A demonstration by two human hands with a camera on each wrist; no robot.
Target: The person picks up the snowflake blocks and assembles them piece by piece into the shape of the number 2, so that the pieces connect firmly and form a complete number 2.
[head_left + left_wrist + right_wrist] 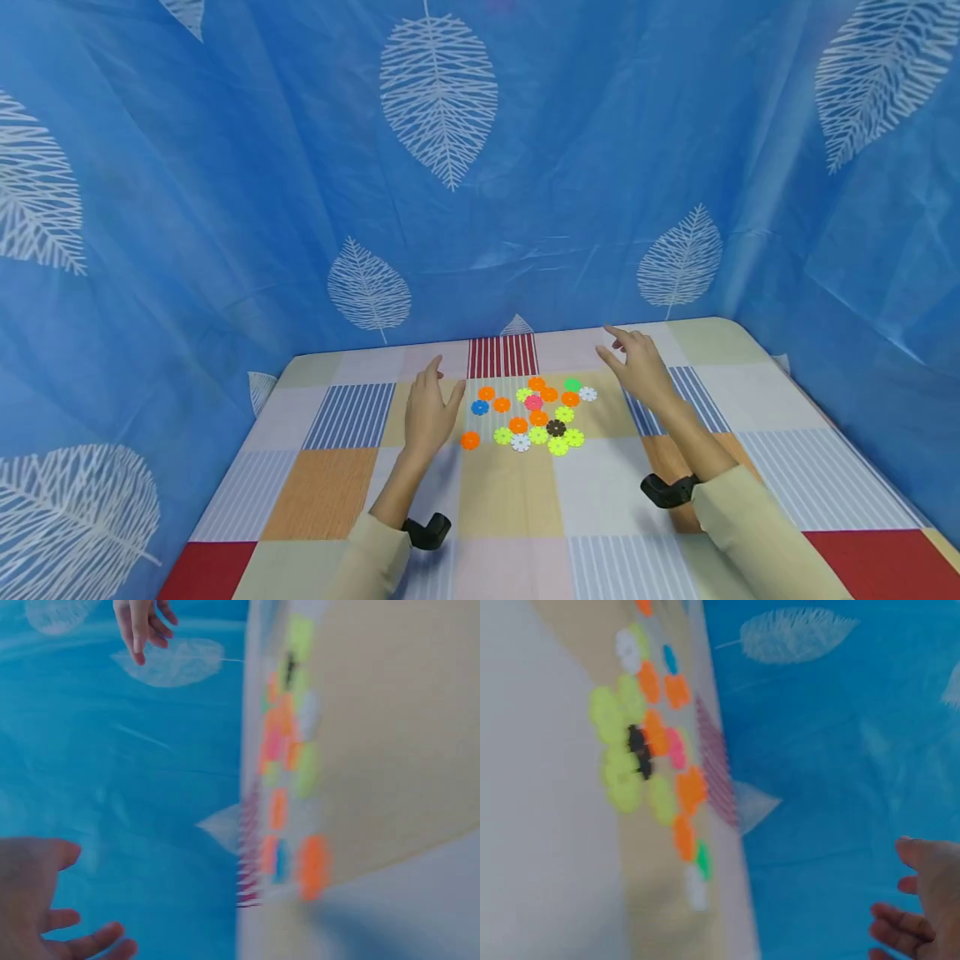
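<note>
Several flat, notched plastic discs lie spread on the patchwork tablecloth in front of me. Among them are an orange disc [470, 440], a blue disc [480, 407], a pink disc [533, 402], a black disc [556, 427], a green disc [573, 385], a white disc [521, 442] and a yellow-green disc [558, 446]. My left hand [431, 414] is raised to the left of the discs, fingers extended and holding nothing. On the other side, my right hand [639, 365] hovers past the discs' right edge, thumb and fingers apart with nothing between them.
A blue curtain [525, 167] with white leaf prints hangs behind and at both sides of the table. The patchwork tablecloth [510, 487] covers the tabletop. Each wrist wears a black camera mount, the left one [427, 532] and the right one [667, 492].
</note>
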